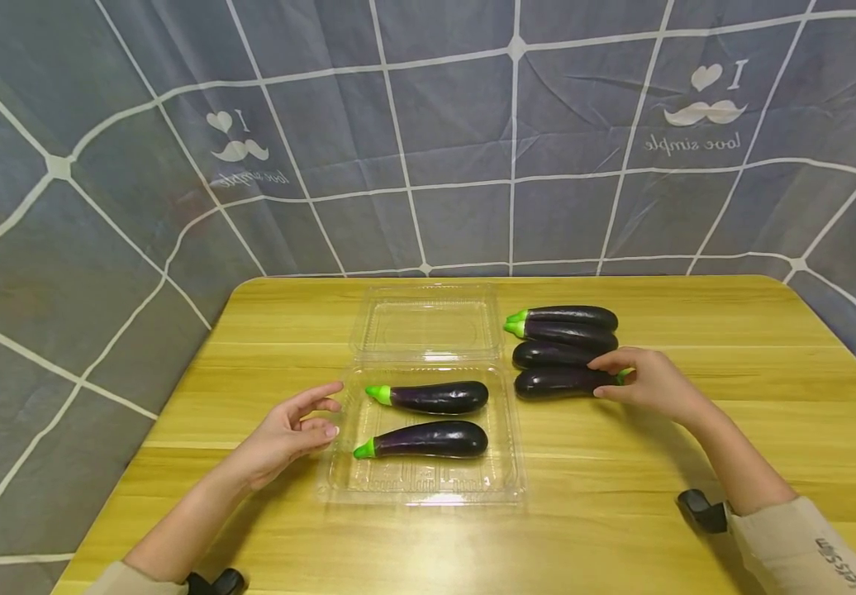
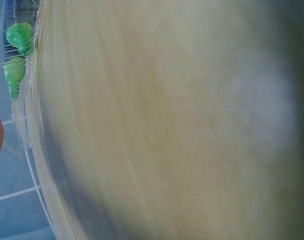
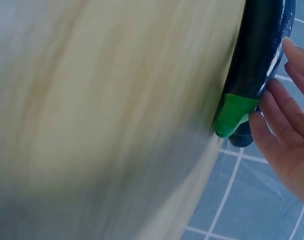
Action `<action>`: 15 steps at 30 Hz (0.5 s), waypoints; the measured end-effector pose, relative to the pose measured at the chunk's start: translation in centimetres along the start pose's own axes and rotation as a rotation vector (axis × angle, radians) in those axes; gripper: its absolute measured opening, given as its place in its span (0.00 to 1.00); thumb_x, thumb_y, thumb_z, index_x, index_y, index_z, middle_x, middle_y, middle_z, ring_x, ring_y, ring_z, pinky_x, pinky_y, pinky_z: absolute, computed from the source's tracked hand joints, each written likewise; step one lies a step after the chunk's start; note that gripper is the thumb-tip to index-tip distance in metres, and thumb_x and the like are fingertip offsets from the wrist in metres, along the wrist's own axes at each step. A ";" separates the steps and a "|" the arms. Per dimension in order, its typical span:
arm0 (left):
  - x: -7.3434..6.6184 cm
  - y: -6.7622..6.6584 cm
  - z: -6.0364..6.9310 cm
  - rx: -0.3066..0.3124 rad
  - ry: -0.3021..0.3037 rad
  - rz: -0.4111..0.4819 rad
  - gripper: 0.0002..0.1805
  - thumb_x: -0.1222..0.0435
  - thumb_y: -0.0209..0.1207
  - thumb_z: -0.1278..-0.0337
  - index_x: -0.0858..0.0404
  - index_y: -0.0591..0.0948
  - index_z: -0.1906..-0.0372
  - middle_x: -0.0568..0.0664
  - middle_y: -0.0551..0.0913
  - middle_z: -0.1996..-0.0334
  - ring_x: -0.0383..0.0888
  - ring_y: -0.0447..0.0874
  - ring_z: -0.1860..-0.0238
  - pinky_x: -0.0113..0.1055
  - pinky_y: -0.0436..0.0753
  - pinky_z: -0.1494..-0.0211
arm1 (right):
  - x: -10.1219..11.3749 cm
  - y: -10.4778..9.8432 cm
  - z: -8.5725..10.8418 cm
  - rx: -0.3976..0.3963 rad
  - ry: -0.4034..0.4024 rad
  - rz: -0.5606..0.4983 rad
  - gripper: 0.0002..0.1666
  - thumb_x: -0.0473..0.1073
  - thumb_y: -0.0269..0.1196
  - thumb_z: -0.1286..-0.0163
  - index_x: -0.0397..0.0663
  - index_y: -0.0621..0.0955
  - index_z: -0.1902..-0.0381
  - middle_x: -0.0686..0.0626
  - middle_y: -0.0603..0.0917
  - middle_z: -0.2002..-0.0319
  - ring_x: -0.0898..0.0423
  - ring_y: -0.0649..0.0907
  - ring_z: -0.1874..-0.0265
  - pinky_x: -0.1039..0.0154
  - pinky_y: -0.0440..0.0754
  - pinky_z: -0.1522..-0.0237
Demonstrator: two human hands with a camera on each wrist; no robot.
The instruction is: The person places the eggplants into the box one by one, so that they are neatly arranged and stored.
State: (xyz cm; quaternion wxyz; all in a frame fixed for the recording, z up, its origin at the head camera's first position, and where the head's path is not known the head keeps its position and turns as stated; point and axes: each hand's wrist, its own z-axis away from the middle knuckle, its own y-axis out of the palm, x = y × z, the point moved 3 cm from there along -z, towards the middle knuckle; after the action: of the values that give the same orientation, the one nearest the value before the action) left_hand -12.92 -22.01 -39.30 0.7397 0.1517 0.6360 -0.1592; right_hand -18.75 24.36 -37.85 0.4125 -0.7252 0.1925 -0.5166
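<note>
- Right hand [image 1: 649,382]: reaches in from lower right, forearm angled up and left, wrist bent so the fingers point left, back of hand up.
- Its thumb is on the near side and its fingers on the far side, straddling the green stem end of the front eggplant [image 1: 556,383]. Right wrist view: fingers spread with gaps, tips at the eggplant's edge.
- Right grip: can't tell whether it is pinching or just touching.
- Front eggplant lies on the table [image 1: 584,504], right of the clear container [image 1: 428,498], stem end to the right.
- Three eggplants [image 1: 565,332] lie just behind it, side by side; the back two have green ends to the left, and the hand covers the right end of the third.
- Left hand [image 1: 287,431]: forearm up from lower left, palm turned inward, fingers loosely bent, thumb apart. Grip released, nothing held.
- It sits at the container's left rim; can't tell if it touches.
- Container is open, lid [image 1: 431,326] folded back behind the base.
- In the base: rear eggplant [image 1: 439,397] and near eggplant [image 1: 428,440], roughly parallel, apart, green ends left, toward the left hand.
- Left wrist view: mostly tabletop, plus a sliver of hand.
</note>
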 end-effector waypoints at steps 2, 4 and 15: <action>0.0 0.0 0.0 0.003 0.005 -0.002 0.37 0.74 0.56 0.41 0.72 0.52 0.30 0.57 0.63 0.49 0.34 0.75 0.63 0.27 0.79 0.58 | 0.0 0.1 -0.1 0.004 -0.004 0.018 0.20 0.39 0.71 0.47 0.38 0.83 0.56 0.44 0.83 0.60 0.48 0.78 0.61 0.61 0.79 0.65; -0.1 0.1 0.0 0.004 0.009 -0.002 0.37 0.74 0.56 0.41 0.73 0.52 0.31 0.58 0.63 0.49 0.34 0.75 0.63 0.27 0.79 0.58 | 0.0 0.1 -0.2 0.007 -0.006 0.024 0.20 0.39 0.71 0.47 0.37 0.83 0.56 0.45 0.83 0.61 0.49 0.78 0.62 0.62 0.78 0.67; -0.1 0.1 0.0 -0.002 0.011 0.007 0.36 0.74 0.56 0.41 0.73 0.53 0.31 0.57 0.64 0.49 0.34 0.75 0.63 0.27 0.79 0.59 | 0.1 0.5 -0.4 0.012 -0.030 0.028 0.14 0.38 0.72 0.50 0.41 0.85 0.63 0.52 0.82 0.68 0.56 0.77 0.67 0.66 0.76 0.69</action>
State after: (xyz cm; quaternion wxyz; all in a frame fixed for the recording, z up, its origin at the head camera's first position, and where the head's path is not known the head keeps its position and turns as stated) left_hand -12.86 -21.92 -39.18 0.7367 0.1541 0.6398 -0.1554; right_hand -19.04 23.83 -38.20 0.4271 -0.7276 0.1931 -0.5009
